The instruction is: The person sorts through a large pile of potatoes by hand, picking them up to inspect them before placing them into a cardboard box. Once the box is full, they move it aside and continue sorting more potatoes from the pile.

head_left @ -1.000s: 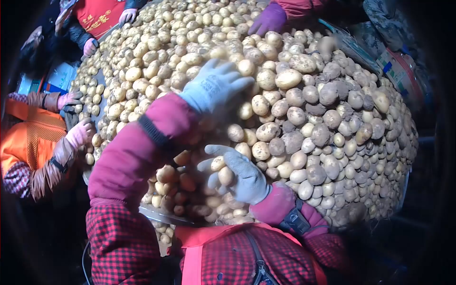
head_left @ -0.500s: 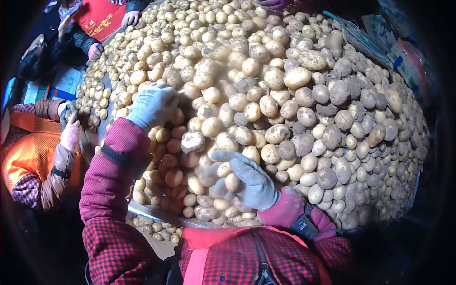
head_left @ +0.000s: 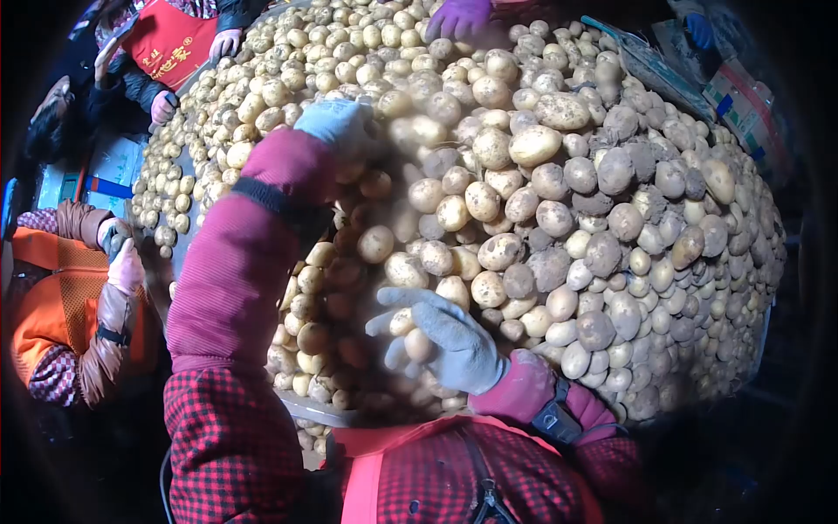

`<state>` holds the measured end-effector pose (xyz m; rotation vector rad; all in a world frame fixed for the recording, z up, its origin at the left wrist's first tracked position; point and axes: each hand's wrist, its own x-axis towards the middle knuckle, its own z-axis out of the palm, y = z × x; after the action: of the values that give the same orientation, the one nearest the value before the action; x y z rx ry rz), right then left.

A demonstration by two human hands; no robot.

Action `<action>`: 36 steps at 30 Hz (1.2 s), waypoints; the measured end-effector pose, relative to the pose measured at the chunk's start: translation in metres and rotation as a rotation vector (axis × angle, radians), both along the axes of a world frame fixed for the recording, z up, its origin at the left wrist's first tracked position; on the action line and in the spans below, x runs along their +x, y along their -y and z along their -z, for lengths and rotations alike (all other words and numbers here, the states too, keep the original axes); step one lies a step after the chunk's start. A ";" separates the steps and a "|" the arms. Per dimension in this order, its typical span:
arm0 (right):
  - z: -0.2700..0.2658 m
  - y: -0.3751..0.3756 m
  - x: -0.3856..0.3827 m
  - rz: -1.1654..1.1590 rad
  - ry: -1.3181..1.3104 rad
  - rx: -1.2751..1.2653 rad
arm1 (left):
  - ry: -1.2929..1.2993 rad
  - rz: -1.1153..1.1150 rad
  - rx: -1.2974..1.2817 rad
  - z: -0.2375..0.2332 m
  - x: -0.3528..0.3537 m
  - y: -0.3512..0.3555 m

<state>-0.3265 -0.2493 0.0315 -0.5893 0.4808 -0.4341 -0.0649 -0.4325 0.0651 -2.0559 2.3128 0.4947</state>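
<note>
A large heap of potatoes [head_left: 502, 251], some pale and some caked with soil, spreads in front of me. My left hand [head_left: 336, 124], in a light grey-blue glove, reaches into the far middle of the heap; its fingers are hidden and blurred, so any grip cannot be made out. Lower and to the right, my right hand [head_left: 449, 341], in a grey glove, has its fingers curled about two small potatoes [head_left: 419, 346]. Beneath that hand, more potatoes look smeared by motion.
Across the heap a purple-gloved hand [head_left: 458, 17] touches potatoes. A person in a red apron [head_left: 170, 44] stands at upper left, and another in an orange vest [head_left: 65, 297] at left. A metal edge [head_left: 314, 410] runs along my side. Cartons [head_left: 742, 109] stand at upper right.
My left hand has moved farther out and to the right over the heap. My right hand has shifted slightly left, keeping the two small potatoes. The purple-gloved hand has come further into view.
</note>
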 end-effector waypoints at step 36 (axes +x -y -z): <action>-0.003 0.003 0.008 0.000 -0.113 -0.162 | 0.269 0.259 0.042 -0.026 -0.057 0.093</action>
<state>-0.3190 -0.2525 0.0347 -0.7732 0.5566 -0.4443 -0.1219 -0.5251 0.0906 -1.6513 2.3324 0.2381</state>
